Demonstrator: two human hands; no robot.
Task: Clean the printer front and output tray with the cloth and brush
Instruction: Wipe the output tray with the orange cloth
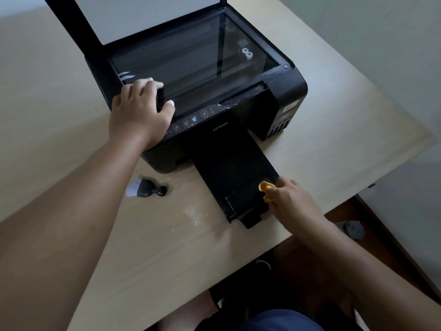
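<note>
On the flat output tray (233,168) of the glossy black EPSON printer (241,108), the right hand (291,201) pinches a crumpled yellow cloth (264,186); the left hand (138,113) clasps its corner; a stubby brush (146,188) lies beside.

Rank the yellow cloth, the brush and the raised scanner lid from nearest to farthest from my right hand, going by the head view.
1. The yellow cloth: gripped in the right hand, at the output tray's right edge.
2. The brush: lying on the table, left of the tray.
3. The scanner lid: raised at the back of the printer, farthest.
</note>
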